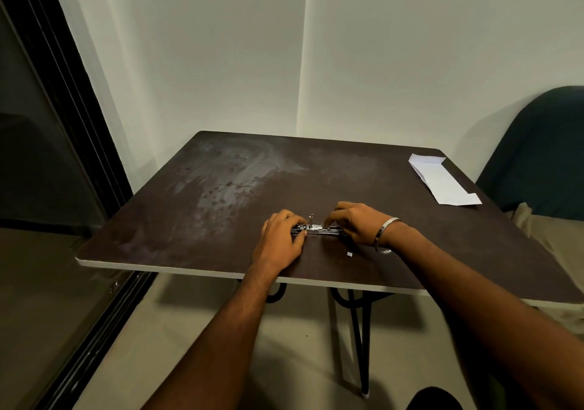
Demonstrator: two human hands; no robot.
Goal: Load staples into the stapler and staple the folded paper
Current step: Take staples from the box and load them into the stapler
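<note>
A small metal stapler lies flat and opened out on the dark table, near the front middle. My left hand grips its left end with thumb and fingers. My right hand holds the right end, fingertips pinched down over the staple channel; what they pinch is hidden. A thin metal part sticks up from the stapler between the hands. A small silver strip of staples lies on the table just in front of my right hand. The folded white paper rests at the far right corner.
A dark blue chair back stands right of the table. White walls meet in a corner behind it. A dark sliding door frame runs along the left. The table's folding black legs show below the front edge.
</note>
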